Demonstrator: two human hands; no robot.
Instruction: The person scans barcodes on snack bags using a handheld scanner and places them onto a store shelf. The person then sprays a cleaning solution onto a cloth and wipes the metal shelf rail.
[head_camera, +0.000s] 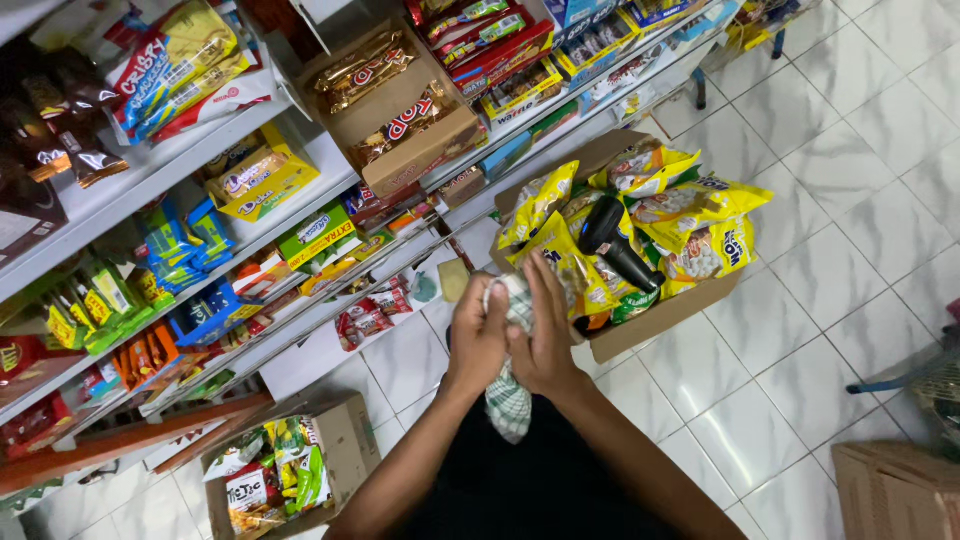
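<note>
Nearest the lens: two bare forearms rising from the bottom edge, meeting at mid-frame. Left hand (478, 335) curled shut around a green-and-white checked cloth (509, 400), fingers wrapped over its upper part. Right hand (545, 340) pressed flat against the same cloth from the other side, fingers extended upward, palm closing on the fabric. Cloth bunched between both palms, its loose end hanging below the wrists, a small fold showing above the fingers.

Just beyond the hands, on the white tiled floor (800, 350): an open cardboard box (655, 320) heaped with yellow snack bags (700, 205), a black handheld tool (615, 245) lying on top of them. Lower left, a smaller open carton (345, 440) holding green and yellow packets. Along the left and top, white shelves (170, 165) crowded with boxed and bagged sweets, one brown tray of gold-wrapped bars (400, 105) tilted outward. Lower right corner, the edge of another brown box (890, 490).
</note>
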